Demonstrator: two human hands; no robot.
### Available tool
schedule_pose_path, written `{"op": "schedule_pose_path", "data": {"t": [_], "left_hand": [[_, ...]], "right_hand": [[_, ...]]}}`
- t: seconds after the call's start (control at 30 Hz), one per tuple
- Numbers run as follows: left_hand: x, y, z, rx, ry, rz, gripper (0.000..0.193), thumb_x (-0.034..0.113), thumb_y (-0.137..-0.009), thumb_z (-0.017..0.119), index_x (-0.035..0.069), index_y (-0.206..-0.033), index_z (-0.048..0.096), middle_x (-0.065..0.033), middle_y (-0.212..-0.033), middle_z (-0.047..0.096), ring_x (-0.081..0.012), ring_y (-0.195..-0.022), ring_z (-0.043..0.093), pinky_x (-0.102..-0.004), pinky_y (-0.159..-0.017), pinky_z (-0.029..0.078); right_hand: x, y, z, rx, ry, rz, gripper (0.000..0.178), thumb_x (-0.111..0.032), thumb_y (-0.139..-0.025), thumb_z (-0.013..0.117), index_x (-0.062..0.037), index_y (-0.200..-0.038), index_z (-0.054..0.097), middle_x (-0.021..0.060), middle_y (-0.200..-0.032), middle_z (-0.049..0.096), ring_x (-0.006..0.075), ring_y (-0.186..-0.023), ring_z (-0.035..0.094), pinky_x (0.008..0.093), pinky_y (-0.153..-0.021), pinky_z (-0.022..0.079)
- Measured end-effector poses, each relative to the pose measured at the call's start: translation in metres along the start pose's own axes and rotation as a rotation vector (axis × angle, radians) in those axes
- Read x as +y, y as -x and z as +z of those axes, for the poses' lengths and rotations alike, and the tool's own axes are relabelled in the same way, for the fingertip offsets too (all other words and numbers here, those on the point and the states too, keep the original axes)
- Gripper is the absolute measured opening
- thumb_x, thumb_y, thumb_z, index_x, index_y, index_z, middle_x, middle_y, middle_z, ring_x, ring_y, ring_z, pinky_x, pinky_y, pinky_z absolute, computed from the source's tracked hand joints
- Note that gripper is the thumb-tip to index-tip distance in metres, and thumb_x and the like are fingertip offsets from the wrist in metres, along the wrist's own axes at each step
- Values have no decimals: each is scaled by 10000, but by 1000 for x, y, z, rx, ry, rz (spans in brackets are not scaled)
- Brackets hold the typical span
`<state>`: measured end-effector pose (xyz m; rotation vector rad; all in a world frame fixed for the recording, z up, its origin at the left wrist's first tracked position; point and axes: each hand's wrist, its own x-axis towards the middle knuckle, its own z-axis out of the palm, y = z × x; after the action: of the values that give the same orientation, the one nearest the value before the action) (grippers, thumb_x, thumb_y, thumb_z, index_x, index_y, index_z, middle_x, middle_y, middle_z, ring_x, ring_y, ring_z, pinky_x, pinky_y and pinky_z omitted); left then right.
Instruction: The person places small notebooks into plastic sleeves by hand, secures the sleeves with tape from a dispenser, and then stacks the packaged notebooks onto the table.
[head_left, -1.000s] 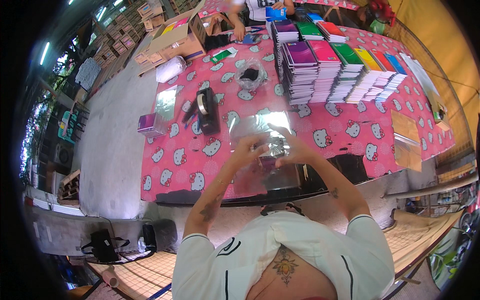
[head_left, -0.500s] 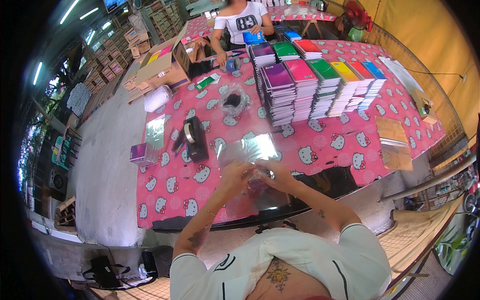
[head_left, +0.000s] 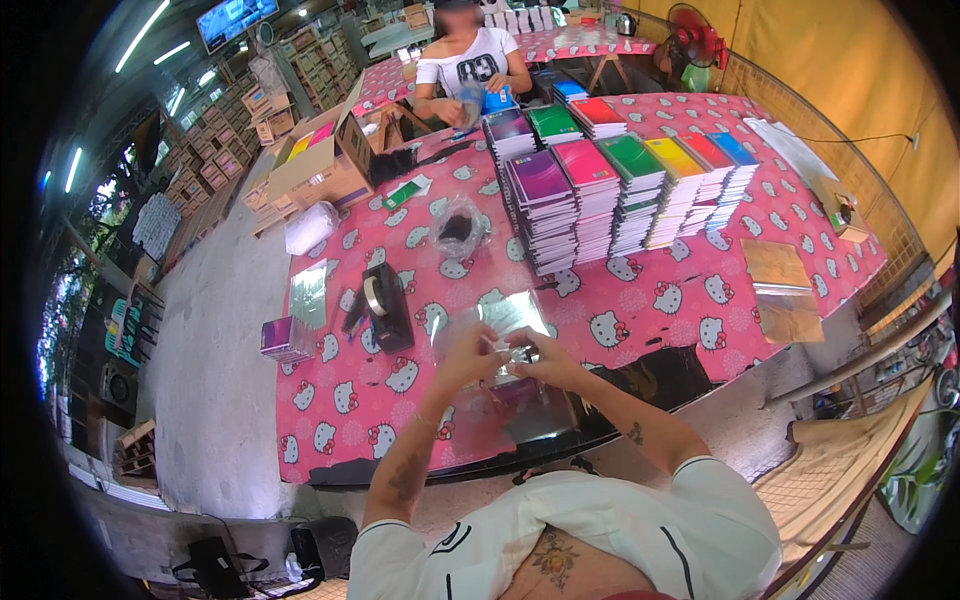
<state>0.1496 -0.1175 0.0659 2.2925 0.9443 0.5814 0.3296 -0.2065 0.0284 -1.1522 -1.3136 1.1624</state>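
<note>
1. Two hands, left hand [head_left: 468,358] and right hand [head_left: 548,362], work just in from the middle of the near edge of the table [head_left: 590,300], with crumpled clear film [head_left: 510,356] between them and flat clear film [head_left: 520,312] spread beyond.
2. Fingers on both are curled, thumbs near forefingers; from here I cannot tell whether they pinch the film.
3. I judge this piece unfinished: its film looks loose.
4. Leftward stands a black tape dispenser [head_left: 388,310]; at the left edge sits a small purple-topped stack [head_left: 287,340], perhaps done.
5. Toward the far edge, tall notebook stacks [head_left: 592,205] stand unwrapped as far as I see, so much seems left.
</note>
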Motion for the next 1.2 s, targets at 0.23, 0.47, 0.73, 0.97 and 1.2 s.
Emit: {"op": "schedule_pose_path", "data": {"t": [0.23,0.47,0.73,0.97,1.2], "left_hand": [[-125,-10,-39,855,-192,12,365,144,-832,728,-3,-1149,621,-117,-937,663,-216,-797,641,-344,-735,510],[-205,8,-80,616,714,-516,259,158,-889,687,-30,-1064,657,-76,-920,665,-159,-837,614,-296,-769,487],[-231,64,-54,723,133,-511,212,174,-846,679,-36,-814,676,-106,-701,663,-183,-626,636,-364,-587,506],[-12,-11,-93,-197,-70,37,212,229,-781,736,27,-815,681,-125,-735,692,-311,-739,687,-403,-695,529],[19,-90,-50,-760,-585,270,404,423,-783,766,66,-943,666,-115,-903,696,-257,-835,673,-371,-780,494]], "right_hand": [[3,2,2,54,39,54,426,-181,-828,747,-47,-1192,571,65,-1107,597,158,-1031,558,308,-892,457],[5,-5,4,128,47,15,384,-121,-811,712,-54,-1166,583,57,-1069,601,149,-1029,560,295,-889,450],[15,-7,19,178,107,-5,397,-92,-791,683,-51,-1171,577,62,-1067,595,173,-1030,567,320,-914,445],[11,2,22,255,-23,16,410,-74,-769,675,-43,-1159,553,75,-1057,584,184,-1038,560,319,-934,433],[11,-3,14,176,-45,22,449,-118,-810,685,-49,-1215,503,82,-1106,569,197,-1076,549,328,-955,425]]}}
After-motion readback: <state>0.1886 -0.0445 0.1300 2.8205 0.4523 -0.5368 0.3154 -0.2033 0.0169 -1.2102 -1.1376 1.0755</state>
